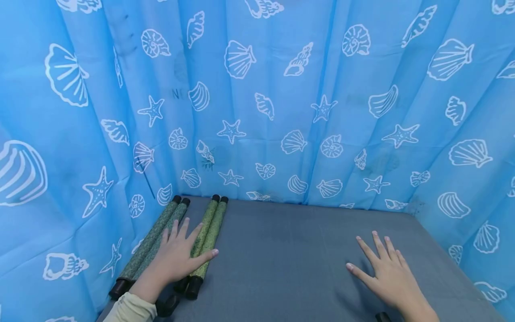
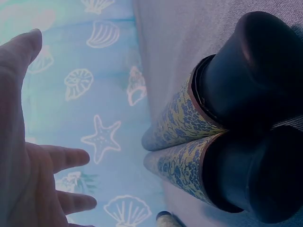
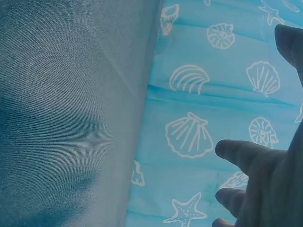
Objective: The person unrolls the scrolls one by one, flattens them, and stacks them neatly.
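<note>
Two pairs of long fabric-covered rolls with black end caps, which look like scrolls, lie on the left of the table. The outer pair point(image 1: 152, 235) is dark green, the inner pair point(image 1: 216, 232) yellow-green. Over them hangs my left hand point(image 1: 175, 257), palm down with fingers spread, gripping nothing. In the left wrist view, a pair of patterned rolls point(image 2: 177, 120) with large black caps point(image 2: 265, 66) lies apart from that hand. My right hand point(image 1: 392, 279) is held above the right side of the table, fingers spread and holding nothing; its fingers point(image 3: 246, 153) show in the right wrist view.
A grey cloth-covered table point(image 1: 289, 255) spreads beneath both hands. Blue curtains point(image 1: 273, 112) with white seashell and starfish prints hang behind the table and along both sides. Small black devices point(image 1: 166, 305) sit at the wrists.
</note>
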A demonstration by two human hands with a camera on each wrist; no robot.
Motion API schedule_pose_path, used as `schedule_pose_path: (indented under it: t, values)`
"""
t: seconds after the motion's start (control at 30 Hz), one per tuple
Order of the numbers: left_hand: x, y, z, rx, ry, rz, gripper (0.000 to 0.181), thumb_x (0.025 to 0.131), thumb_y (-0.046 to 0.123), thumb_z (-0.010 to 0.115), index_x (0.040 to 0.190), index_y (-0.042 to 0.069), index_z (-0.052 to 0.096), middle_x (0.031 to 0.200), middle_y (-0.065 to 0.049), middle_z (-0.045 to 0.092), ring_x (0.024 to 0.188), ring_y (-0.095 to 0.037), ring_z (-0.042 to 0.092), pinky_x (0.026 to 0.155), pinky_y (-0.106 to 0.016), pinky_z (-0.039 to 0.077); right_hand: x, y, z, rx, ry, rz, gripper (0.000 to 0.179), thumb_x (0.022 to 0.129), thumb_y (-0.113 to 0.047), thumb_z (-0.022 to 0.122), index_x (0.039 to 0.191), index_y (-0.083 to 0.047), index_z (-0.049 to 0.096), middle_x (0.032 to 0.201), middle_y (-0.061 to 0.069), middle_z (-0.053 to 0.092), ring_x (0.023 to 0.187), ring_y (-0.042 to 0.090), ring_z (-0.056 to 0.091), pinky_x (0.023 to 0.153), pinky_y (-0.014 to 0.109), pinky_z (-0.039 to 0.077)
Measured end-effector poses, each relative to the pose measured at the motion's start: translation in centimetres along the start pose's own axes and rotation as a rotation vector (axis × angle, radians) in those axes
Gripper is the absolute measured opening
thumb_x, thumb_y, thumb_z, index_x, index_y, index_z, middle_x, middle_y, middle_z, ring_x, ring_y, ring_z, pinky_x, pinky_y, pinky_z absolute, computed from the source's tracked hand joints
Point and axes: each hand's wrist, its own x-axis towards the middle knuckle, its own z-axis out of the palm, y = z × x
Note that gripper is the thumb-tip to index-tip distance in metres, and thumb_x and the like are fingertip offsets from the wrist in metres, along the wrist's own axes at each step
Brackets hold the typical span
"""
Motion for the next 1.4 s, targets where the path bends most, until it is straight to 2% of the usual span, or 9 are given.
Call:
schedule_pose_path:
  t: [0.1, 0.2, 0.3, 0.37, 0.53, 0.73, 0.97, 1.17, 1.4]
  values:
    - [0.1, -0.1, 0.1, 0.007, -0.012, 0.0, 0.104, 0.092, 0.089, 0.045, 0.168, 0.018, 0.036, 0.172, -0.03, 0.023, 0.157, -0.06, 0.015, 0.12, -0.082, 0.014, -0.1, -0.2, -0.1, -0.009, 0.044, -0.024, 0.098, 0.094, -0.078, 0.059, 0.161, -0.008, 0.045, 0.166, 0.04, 0.026, 0.146, 0.068, 0.029, 0.109, 0.086, 0.027]
    - [0.3, -0.3, 0.1, 0.014, -0.024, 0.01, 0.105, 0.093, 0.09, 0.042, 0.163, 0.012, 0.044, 0.168, -0.031, 0.033, 0.154, -0.058, 0.03, 0.118, -0.079, 0.028, -0.3, -0.4, -0.1, 0.005, 0.126, -0.082, 0.085, 0.094, -0.067, 0.07, 0.153, -0.007, 0.056, 0.162, 0.036, 0.037, 0.135, 0.065, 0.046, 0.096, 0.081, 0.042]
    - [0.4, -0.4, 0.1, 0.017, -0.026, 0.02, 0.104, 0.094, 0.089, 0.042, 0.156, 0.006, 0.053, 0.163, -0.032, 0.041, 0.15, -0.057, 0.038, 0.115, -0.076, 0.036, -0.5, -0.5, 0.0, 0.034, 0.194, -0.139, 0.071, 0.092, -0.052, 0.08, 0.145, -0.006, 0.064, 0.158, 0.033, 0.045, 0.129, 0.061, 0.054, 0.09, 0.076, 0.048]
    - [0.4, -0.4, 0.0, 0.023, -0.017, 0.029, 0.102, 0.094, 0.088, 0.042, 0.154, 0.006, 0.055, 0.162, -0.032, 0.043, 0.149, -0.056, 0.04, 0.115, -0.075, 0.037, -0.5, -0.6, 0.1, 0.047, 0.213, -0.153, 0.066, 0.092, -0.046, 0.082, 0.141, -0.006, 0.067, 0.156, 0.032, 0.048, 0.128, 0.059, 0.055, 0.09, 0.076, 0.049]
    - [0.3, -0.6, -0.1, 0.014, 0.003, 0.046, 0.093, 0.097, 0.082, 0.046, 0.152, 0.008, 0.058, 0.16, -0.03, 0.047, 0.146, -0.053, 0.046, 0.113, -0.072, 0.042, -0.5, -1.0, 0.1, 0.084, 0.208, -0.155, 0.063, 0.094, -0.045, 0.081, 0.141, -0.006, 0.066, 0.152, 0.03, 0.052, 0.128, 0.057, 0.056, 0.091, 0.076, 0.048]
    - [0.2, -1.2, 0.3, -0.081, -0.022, 0.029, 0.087, 0.099, 0.078, 0.05, 0.151, 0.009, 0.059, 0.159, -0.026, 0.049, 0.143, -0.048, 0.052, 0.109, -0.069, 0.047, -0.3, -1.9, 0.5, 0.158, 0.192, -0.142, 0.062, 0.096, -0.043, 0.079, 0.144, -0.006, 0.064, 0.149, 0.028, 0.056, 0.131, 0.055, 0.056, 0.095, 0.075, 0.048]
    - [-0.1, -2.1, 0.5, -0.164, -0.031, 0.022, 0.078, 0.101, 0.07, 0.057, 0.149, 0.009, 0.06, 0.158, -0.023, 0.051, 0.142, -0.045, 0.053, 0.111, -0.065, 0.048, 0.2, -2.8, 1.2, 0.219, 0.185, -0.148, 0.059, 0.098, -0.039, 0.078, 0.143, -0.005, 0.064, 0.146, 0.027, 0.059, 0.131, 0.053, 0.057, 0.098, 0.074, 0.048]
    - [-0.1, -3.3, 0.4, -0.235, -0.04, -0.003, 0.08, 0.1, 0.071, 0.056, 0.15, 0.009, 0.059, 0.159, -0.021, 0.05, 0.144, -0.046, 0.05, 0.112, -0.066, 0.046, 0.7, -3.6, 1.6, 0.256, 0.2, -0.179, 0.057, 0.098, -0.038, 0.078, 0.143, -0.006, 0.064, 0.145, 0.025, 0.061, 0.131, 0.05, 0.059, 0.1, 0.072, 0.049]
    - [-0.1, -4.6, 0.6, -0.254, -0.04, -0.013, 0.078, 0.101, 0.07, 0.056, 0.151, 0.009, 0.058, 0.157, -0.021, 0.052, 0.143, -0.047, 0.051, 0.112, -0.067, 0.045, 1.0, -4.7, 1.9, 0.279, 0.207, -0.211, 0.054, 0.099, -0.037, 0.077, 0.142, -0.007, 0.066, 0.142, 0.022, 0.064, 0.13, 0.048, 0.061, 0.099, 0.07, 0.051]
